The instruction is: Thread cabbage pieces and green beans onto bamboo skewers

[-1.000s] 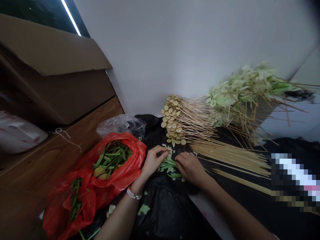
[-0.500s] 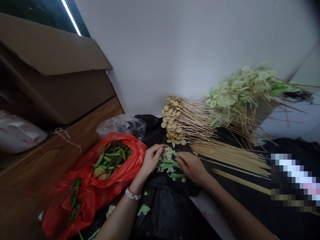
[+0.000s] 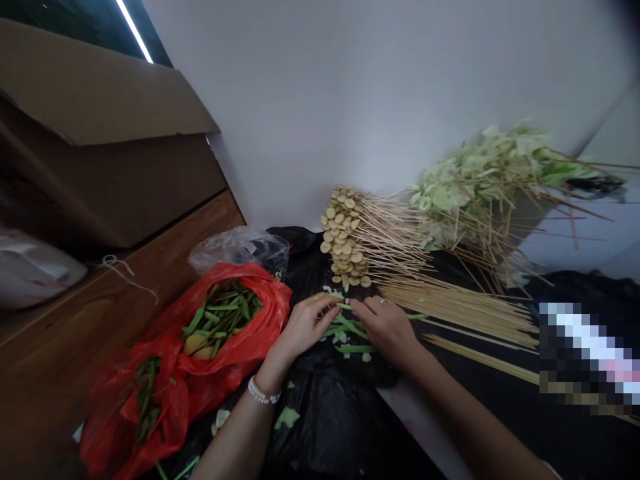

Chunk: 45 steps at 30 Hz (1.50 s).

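My left hand (image 3: 306,328), with a beaded bracelet on the wrist, pinches the near end of a green bean (image 3: 344,306) over the black plastic sheet (image 3: 330,407). My right hand (image 3: 389,331), wearing a ring, is closed around the same bean, whose other end seems to stick out past the knuckles. Just below the fingers lies a small pile of green beans (image 3: 356,349) among pale scraps. Left of my left hand, a red plastic bag (image 3: 270,293) holds many more bean pods (image 3: 227,310) and a few yellowish round pieces.
Skewers of round, pale slices (image 3: 345,233) are stacked against the wall. Beside them stand skewers of leafy greens (image 3: 460,180). Bare bamboo skewers (image 3: 465,310) lie to the right. A clear plastic bag (image 3: 240,248) and a cardboard box (image 3: 115,187) are at the left.
My right hand has risen slightly from the pile and now holds a bean. My left hand has moved right to meet it, and both hands' fingertips are close together.
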### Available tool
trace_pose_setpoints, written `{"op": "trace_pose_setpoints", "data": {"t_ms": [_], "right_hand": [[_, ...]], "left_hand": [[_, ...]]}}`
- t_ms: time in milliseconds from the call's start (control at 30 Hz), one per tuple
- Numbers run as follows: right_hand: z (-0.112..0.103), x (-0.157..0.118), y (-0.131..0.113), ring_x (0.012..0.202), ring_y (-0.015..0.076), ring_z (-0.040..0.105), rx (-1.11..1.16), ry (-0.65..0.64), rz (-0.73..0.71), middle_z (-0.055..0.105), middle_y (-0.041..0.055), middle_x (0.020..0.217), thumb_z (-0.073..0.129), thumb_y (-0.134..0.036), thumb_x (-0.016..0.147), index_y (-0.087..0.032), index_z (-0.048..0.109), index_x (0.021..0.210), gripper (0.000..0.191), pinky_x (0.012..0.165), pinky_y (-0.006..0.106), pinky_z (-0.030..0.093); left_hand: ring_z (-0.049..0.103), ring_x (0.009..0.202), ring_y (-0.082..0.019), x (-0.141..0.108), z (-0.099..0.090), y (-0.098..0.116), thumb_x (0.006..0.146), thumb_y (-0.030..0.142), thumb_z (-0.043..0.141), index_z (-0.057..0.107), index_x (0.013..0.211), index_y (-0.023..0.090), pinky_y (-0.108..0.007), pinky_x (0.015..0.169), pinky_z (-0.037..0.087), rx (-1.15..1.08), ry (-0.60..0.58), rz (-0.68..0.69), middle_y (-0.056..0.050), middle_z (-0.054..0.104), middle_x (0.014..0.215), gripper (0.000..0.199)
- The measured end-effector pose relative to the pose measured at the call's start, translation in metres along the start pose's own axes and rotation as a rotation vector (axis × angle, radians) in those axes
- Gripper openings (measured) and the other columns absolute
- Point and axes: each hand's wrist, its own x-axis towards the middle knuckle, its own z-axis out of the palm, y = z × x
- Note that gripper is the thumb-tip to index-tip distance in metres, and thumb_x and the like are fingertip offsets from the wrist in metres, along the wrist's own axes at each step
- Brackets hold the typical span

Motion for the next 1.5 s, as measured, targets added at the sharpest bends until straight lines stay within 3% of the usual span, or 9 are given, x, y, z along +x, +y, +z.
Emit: {"op": "trace_pose_setpoints", "data": {"t_ms": [167,300,400,600,900,1067,1233,1400,1500], "right_hand": [[0.002,-0.001,0.003,0.079,0.0191,0.049,-0.104,-0.004,-0.058,0.060,0.0048,0.082,0.054,-0.011,0.087,-0.016,0.062,0.112,0.027,0.072,0.031,0.031],[0.003,-0.001,0.001,0.080,0.0200,0.048,-0.107,0.007,-0.074,0.060,0.0047,0.082,0.054,-0.011,0.086,-0.015,0.061,0.112,0.027,0.073,0.032,0.031],[0.004,-0.001,-0.003,0.078,0.0190,0.047,-0.063,0.034,-0.062,0.058,0.0037,0.078,0.052,-0.010,0.087,-0.016,0.063,0.108,0.024,0.072,0.032,0.031],[0.004,-0.001,-0.010,0.076,0.0186,0.047,0.030,0.193,-0.042,0.059,0.0038,0.074,0.046,-0.011,0.091,-0.015,0.063,0.106,0.024,0.070,0.031,0.032],[0.005,-0.002,-0.015,0.072,0.0164,0.049,-0.005,0.338,-0.071,0.061,0.0045,0.073,0.048,-0.012,0.091,-0.013,0.063,0.109,0.024,0.068,0.031,0.033],[0.004,-0.005,-0.013,0.076,0.0169,0.052,-0.033,0.298,-0.092,0.066,0.0069,0.085,0.047,-0.013,0.092,-0.013,0.059,0.119,0.029,0.069,0.032,0.035],[0.002,-0.005,-0.005,0.087,0.0185,0.054,-0.035,0.297,-0.109,0.066,0.0102,0.098,0.042,-0.011,0.093,-0.013,0.058,0.120,0.031,0.075,0.032,0.038],[-0.003,-0.002,0.001,0.083,0.0196,0.052,-0.138,0.176,-0.065,0.065,0.0084,0.088,0.043,-0.014,0.094,-0.012,0.061,0.112,0.026,0.075,0.032,0.035],[-0.005,-0.001,0.001,0.081,0.0204,0.050,-0.157,0.112,-0.078,0.063,0.0071,0.083,0.044,-0.016,0.094,-0.012,0.061,0.111,0.024,0.074,0.033,0.034]], "left_hand": [[0.061,0.096,-0.019,-0.001,0.005,0.003,0.096,0.021,0.038,0.057,0.118,0.018,-0.031,0.083,0.048,0.250,-0.094,0.071,-0.008,0.066,0.100,0.029],[0.060,0.083,-0.018,-0.001,0.010,0.002,0.092,0.017,0.042,0.061,0.097,0.015,-0.028,0.074,0.046,0.366,-0.085,0.077,-0.007,0.063,0.085,0.020],[0.055,0.072,-0.015,-0.002,0.013,0.005,0.087,0.013,0.044,0.059,0.081,0.016,-0.025,0.067,0.041,0.297,-0.015,0.037,-0.003,0.057,0.074,0.016],[0.043,0.056,-0.010,-0.001,0.016,0.017,0.079,0.011,0.043,0.054,0.060,0.016,-0.023,0.056,0.031,-0.116,0.157,-0.176,0.002,0.046,0.057,0.022],[0.029,0.038,-0.005,0.002,0.029,0.022,0.069,0.023,0.051,0.057,0.058,0.013,-0.020,0.041,0.017,-1.098,0.201,-0.631,0.003,0.048,0.044,0.015],[0.025,0.036,-0.003,0.005,0.028,0.021,0.063,0.023,0.053,0.050,0.056,0.014,-0.018,0.039,0.014,-1.409,0.067,-0.752,0.004,0.046,0.046,0.012],[0.030,0.038,-0.005,0.005,0.025,0.019,0.079,0.033,0.049,0.053,0.063,0.015,-0.020,0.040,0.017,-1.088,0.040,-0.652,0.004,0.045,0.048,0.024],[0.048,0.062,-0.011,0.002,0.015,0.018,0.091,0.036,0.047,0.059,0.078,0.016,-0.023,0.060,0.036,-0.338,0.062,-0.271,0.000,0.055,0.067,0.027],[0.050,0.070,-0.013,0.002,0.008,0.017,0.094,0.033,0.043,0.059,0.079,0.016,-0.024,0.067,0.037,-0.126,-0.006,-0.137,-0.001,0.055,0.072,0.028]]}}
